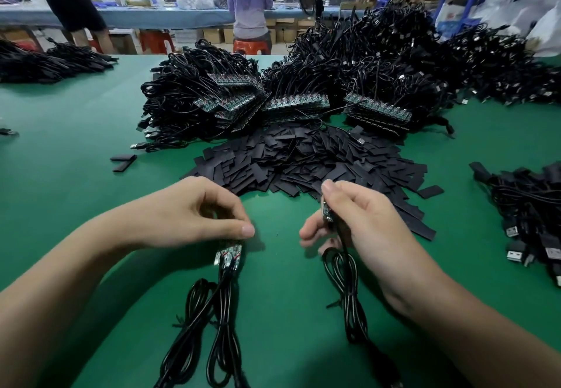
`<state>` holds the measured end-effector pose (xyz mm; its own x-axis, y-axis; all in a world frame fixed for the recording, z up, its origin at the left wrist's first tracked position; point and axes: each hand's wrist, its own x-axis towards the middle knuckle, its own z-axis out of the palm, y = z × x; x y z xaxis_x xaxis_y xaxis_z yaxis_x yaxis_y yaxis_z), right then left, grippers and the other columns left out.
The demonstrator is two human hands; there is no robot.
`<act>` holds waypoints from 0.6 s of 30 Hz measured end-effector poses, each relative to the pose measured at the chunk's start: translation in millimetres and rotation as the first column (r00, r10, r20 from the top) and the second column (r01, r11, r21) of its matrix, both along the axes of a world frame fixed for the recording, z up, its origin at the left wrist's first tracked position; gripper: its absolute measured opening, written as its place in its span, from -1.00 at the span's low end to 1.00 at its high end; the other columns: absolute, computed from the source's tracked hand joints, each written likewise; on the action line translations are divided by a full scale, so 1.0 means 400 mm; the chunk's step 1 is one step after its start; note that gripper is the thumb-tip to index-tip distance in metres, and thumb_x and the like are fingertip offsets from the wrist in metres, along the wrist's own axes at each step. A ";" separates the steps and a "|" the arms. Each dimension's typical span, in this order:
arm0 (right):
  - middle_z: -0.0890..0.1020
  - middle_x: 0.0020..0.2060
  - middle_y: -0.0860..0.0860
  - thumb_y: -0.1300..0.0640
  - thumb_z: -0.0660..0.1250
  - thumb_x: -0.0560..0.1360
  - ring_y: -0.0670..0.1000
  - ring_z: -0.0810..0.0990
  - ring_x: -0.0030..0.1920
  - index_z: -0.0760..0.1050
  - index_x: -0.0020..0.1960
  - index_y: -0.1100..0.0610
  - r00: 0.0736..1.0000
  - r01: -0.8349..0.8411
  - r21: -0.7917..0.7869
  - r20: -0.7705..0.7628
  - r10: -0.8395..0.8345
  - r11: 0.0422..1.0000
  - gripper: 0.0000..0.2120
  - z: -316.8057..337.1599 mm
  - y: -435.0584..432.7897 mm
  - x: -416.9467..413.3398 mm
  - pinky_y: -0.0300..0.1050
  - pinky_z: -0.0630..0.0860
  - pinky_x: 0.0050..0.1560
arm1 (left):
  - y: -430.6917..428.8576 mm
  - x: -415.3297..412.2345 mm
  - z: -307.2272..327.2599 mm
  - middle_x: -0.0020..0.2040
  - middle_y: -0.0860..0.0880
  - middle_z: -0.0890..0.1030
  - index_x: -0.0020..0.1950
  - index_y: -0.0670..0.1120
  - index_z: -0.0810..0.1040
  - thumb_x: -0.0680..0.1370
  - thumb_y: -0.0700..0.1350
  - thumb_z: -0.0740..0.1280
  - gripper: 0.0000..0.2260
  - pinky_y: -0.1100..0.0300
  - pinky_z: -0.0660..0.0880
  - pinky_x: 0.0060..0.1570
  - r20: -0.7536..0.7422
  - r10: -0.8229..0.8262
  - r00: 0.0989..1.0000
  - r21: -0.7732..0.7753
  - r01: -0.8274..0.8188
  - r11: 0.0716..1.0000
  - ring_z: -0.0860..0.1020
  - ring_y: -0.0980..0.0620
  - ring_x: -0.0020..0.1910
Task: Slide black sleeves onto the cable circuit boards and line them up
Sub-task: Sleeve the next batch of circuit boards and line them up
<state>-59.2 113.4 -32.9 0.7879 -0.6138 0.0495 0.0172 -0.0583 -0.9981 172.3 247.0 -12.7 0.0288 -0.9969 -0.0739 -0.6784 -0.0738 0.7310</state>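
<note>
Sleeves point(303, 160) lying piled just beyond right hand point(364, 223) gripping one upright board point(327, 216); left hand point(188, 214), equally near, pinching several boards point(229, 255).

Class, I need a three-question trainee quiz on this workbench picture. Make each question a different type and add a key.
1. True or false: the left hand pinches several circuit boards at once.
2. The pile of black sleeves lies: A) beyond both hands, B) under the left forearm, C) on a stool.
3. Fill in: the right hand holds one cable board above the ____ table.
Key: 1 true; 2 A; 3 green.
</note>
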 end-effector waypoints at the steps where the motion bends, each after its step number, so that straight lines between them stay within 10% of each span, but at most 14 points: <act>1: 0.71 -0.32 0.15 -0.04 0.15 0.72 0.12 0.73 -0.29 0.39 -0.13 0.15 1.000 0.015 0.023 -0.003 -0.015 1.000 -0.66 -0.001 -0.004 -0.001 -0.17 0.58 -0.32 | -0.010 -0.001 0.001 -0.15 0.13 0.71 -0.07 0.13 0.72 0.48 0.22 0.42 -0.79 0.34 0.53 -0.10 0.109 0.062 0.992 -0.079 -0.053 0.995 0.65 0.20 -0.17; 8: 0.31 -0.50 0.00 -0.06 0.15 0.71 0.05 0.42 -0.48 0.33 -0.15 0.20 0.991 0.135 -0.025 -0.018 -0.135 0.991 -0.62 -0.017 -0.019 0.007 -0.25 0.43 -0.42 | -0.174 -0.036 0.002 0.15 0.14 0.59 0.28 0.16 0.64 0.60 0.02 0.41 -0.74 0.11 0.49 0.14 0.627 0.095 0.773 -0.226 0.063 0.972 0.56 0.11 0.11; 18: 0.28 -0.44 -0.09 -0.05 0.26 0.54 0.03 0.27 -0.28 0.49 -0.07 0.22 0.989 0.105 -0.092 -0.099 -0.114 0.990 -0.70 -0.010 -0.014 0.015 -0.02 0.23 -0.18 | -0.245 -0.017 -0.014 0.06 0.13 0.56 0.07 0.08 0.71 0.53 0.03 0.49 -0.86 0.19 0.44 0.11 0.596 0.058 0.801 -0.232 0.102 0.967 0.47 0.17 0.06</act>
